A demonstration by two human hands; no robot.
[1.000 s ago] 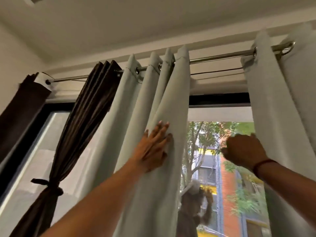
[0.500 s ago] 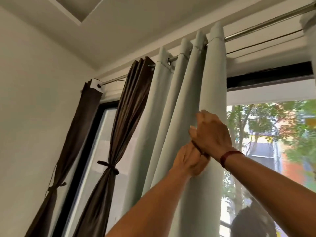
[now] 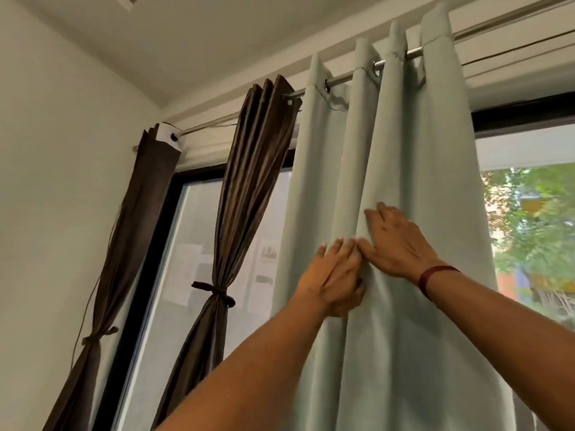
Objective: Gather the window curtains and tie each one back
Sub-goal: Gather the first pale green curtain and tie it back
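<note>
**Both hands on the pale green curtain, folds partly bunched**

Writing: none readable. Papers (image 3: 193, 276) stuck to the window glass, left of the left hand, show print too blurred to make out. A white tag (image 3: 168, 135) sits at the top of the far-left curtain, blank as far as can be seen.

Pale green curtain (image 3: 404, 169) hangs by eyelets from a metal rod (image 3: 339, 80), its folds drawn close together directly under and above both hands. Left hand (image 3: 334, 283) lies against the cloth, fingers straight and close together pointing up, thumb side pressing a fold; whether the thumb pinches fabric behind cannot be told. Right hand (image 3: 399, 241) lies flat just up and right of the left hand, fingers spread across a fold, its thumb tip touching the left hand's fingertips. A dark red band (image 3: 434, 275) circles the right wrist.

Left of the left hand: a striped brown curtain (image 3: 249, 169), gathered and bound at mid-height by a dark tie (image 3: 216, 293). Further left, against the wall, a dark brown curtain (image 3: 137, 231), also cinched by a tie (image 3: 98, 335) lower down.

Right of the right hand: bare window (image 3: 535, 231) with green foliage outside, blurred.

Cut off: the green curtain's lower part runs out of frame at the bottom; the rod leaves frame at upper right. Both forearms enter from the bottom edge.
</note>
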